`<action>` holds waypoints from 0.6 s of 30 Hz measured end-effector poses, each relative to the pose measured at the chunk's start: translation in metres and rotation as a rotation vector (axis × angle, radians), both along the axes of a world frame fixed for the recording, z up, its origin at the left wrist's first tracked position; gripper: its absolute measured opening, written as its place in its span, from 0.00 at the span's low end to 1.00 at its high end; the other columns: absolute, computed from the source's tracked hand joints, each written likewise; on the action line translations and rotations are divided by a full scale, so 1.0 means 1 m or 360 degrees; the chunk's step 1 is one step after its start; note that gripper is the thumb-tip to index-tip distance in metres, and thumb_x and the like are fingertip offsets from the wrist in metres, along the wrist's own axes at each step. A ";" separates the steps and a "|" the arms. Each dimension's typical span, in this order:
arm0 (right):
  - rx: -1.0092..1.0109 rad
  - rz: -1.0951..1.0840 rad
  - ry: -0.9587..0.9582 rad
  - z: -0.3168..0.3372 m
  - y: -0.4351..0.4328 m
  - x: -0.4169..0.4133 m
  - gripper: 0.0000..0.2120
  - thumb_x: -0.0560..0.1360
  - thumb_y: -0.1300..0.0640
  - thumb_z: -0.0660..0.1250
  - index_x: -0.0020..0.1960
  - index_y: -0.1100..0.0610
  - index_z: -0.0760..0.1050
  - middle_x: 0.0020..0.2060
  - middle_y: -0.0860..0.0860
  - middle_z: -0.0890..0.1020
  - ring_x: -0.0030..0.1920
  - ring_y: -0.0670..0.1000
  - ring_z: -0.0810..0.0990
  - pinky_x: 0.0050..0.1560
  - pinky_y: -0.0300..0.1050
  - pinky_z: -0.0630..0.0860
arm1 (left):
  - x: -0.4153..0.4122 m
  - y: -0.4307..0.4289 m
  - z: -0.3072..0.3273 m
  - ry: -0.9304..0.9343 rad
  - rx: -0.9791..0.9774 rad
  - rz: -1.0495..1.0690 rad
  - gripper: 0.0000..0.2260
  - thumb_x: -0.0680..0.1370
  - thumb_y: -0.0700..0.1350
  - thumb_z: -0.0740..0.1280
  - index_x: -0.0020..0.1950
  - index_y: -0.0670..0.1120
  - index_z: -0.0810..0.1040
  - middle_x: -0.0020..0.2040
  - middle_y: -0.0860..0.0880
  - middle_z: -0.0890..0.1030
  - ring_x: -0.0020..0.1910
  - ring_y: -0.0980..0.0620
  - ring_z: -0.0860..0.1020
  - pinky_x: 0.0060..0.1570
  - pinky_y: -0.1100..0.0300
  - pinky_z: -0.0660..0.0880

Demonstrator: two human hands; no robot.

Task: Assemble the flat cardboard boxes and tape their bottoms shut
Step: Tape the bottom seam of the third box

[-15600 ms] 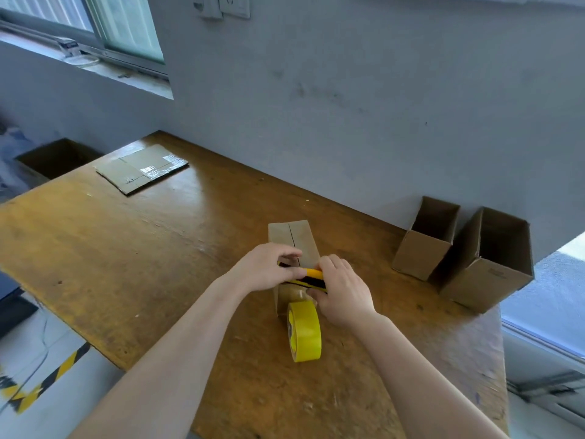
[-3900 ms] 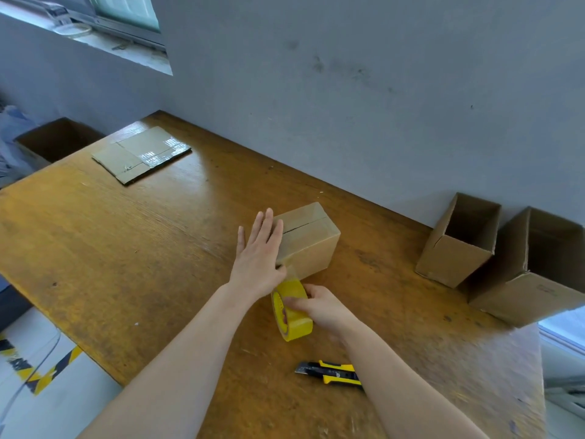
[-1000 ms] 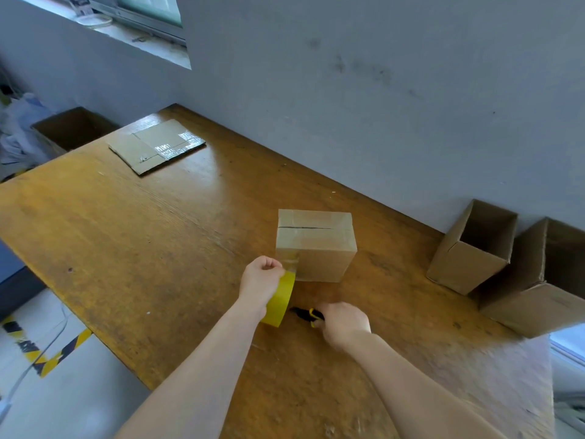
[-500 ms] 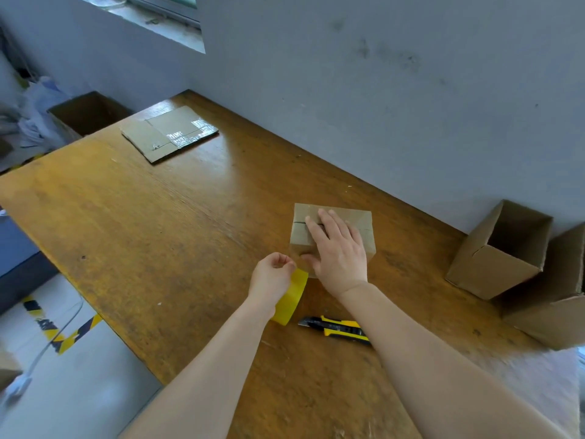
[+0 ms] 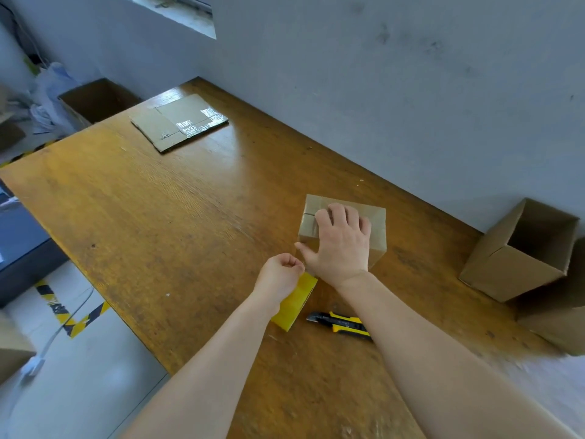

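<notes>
Box: the small brown cardboard box (image 5: pixel 376 223) stands on the worktop right of centre, near the far wall, its closed flap seam facing up; a shiny strip, seemingly clear tape, crosses its left end
Right hand: the right hand (image 5: pixel 340 245) lies flat on the box top, grip apart, fingers spread over the seam and thumb at the near-left edge
Left hand: the left hand (image 5: pixel 280 275) has its grip curled closed on the upper rim of the yellow roll of tape (image 5: pixel 296 301), which stands on edge just beside the box's near-left corner
Handling: probably light and hollow, stiff at the folds but easily dented across the flaps; likely to slide on the glossy wood unless pressed down
Where to hold: best judged by the two side walls near the corners, or a flat palm over the seam
Knife: a yellow and black utility knife (image 5: pixel 340 323) lies right of the roll, partly under the right forearm
Other boxes: an open brown cardboard box (image 5: pixel 519 251) at the right end, a second blurred one (image 5: pixel 557 315) just beside it
Flat stock: a flattened brown cardboard sheet (image 5: pixel 180 120) at the far left, well apart
Worktop: worn orange-brown wooden worktop (image 5: pixel 158 217), smooth and reflective
Room: plain grey wall behind; at far left an open brown carton (image 5: pixel 98 99); yellow and black hazard stripe (image 5: pixel 72 315) on the pale floor
</notes>
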State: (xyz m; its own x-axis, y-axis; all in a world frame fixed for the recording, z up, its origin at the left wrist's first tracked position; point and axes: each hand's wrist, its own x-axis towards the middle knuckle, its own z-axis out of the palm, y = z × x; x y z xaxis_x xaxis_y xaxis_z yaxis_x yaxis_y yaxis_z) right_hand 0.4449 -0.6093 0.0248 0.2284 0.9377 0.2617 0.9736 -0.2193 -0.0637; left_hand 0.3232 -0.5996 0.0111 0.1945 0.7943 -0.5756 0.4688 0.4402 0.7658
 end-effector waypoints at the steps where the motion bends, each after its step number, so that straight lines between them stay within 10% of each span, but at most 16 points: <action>1: -0.0016 -0.0017 -0.0007 0.000 0.002 -0.003 0.24 0.68 0.37 0.70 0.55 0.53 0.74 0.57 0.54 0.75 0.59 0.58 0.72 0.60 0.58 0.67 | -0.001 0.000 0.000 -0.0011 0.0000 -0.0001 0.08 0.81 0.45 0.63 0.43 0.49 0.77 0.41 0.50 0.77 0.39 0.55 0.71 0.36 0.61 0.67; 9: -0.0004 -0.0051 -0.0022 0.005 0.005 -0.006 0.27 0.67 0.33 0.70 0.54 0.54 0.75 0.53 0.54 0.76 0.55 0.58 0.73 0.55 0.56 0.69 | -0.010 -0.001 0.002 -0.0028 0.0012 0.0051 0.06 0.81 0.45 0.64 0.45 0.50 0.77 0.45 0.49 0.79 0.41 0.53 0.74 0.37 0.61 0.70; 18: -0.0447 0.0252 0.0390 0.047 -0.008 0.029 0.34 0.71 0.53 0.71 0.74 0.50 0.62 0.69 0.52 0.67 0.69 0.54 0.63 0.71 0.53 0.62 | -0.015 0.001 0.011 -0.0075 0.0020 0.0235 0.06 0.81 0.46 0.64 0.45 0.50 0.77 0.47 0.50 0.78 0.46 0.51 0.75 0.44 0.57 0.71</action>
State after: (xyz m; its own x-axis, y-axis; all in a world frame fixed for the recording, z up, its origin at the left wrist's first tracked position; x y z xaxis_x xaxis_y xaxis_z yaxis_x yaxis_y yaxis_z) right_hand 0.4735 -0.6171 0.0713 0.0994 0.9936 -0.0539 0.9601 -0.1100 -0.2573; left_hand 0.3083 -0.5990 0.0217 0.1017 0.8232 -0.5586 0.3634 0.4919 0.7912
